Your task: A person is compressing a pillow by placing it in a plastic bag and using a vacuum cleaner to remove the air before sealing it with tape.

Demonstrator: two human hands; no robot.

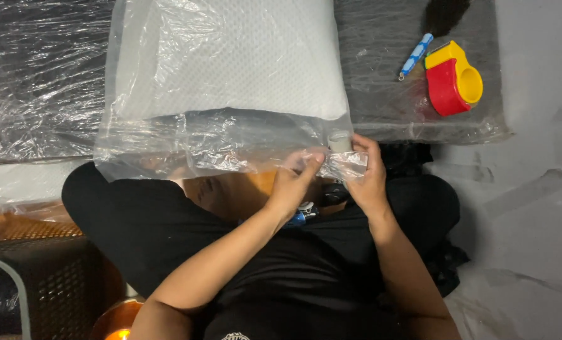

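A white pillow [230, 56] lies inside a clear plastic bag [205, 141] whose open end hangs toward my lap. My left hand [293, 182] pinches the bag's loose edge near its right corner. Just to the right, my right hand [366, 173] grips the same edge, its fingers closed on the crinkled plastic and a small strip of tape [339, 142]. The two hands are close together, almost touching. A small blue object [300, 216] rests on my lap below the left hand.
A red and yellow tape dispenser [452, 79] and a blue and white pen [415, 55] lie on a plastic-wrapped dark cushion [388, 94] at the upper right. More wrapped dark padding [35, 75] is at the left. A brown woven basket [48, 283] stands at the lower left.
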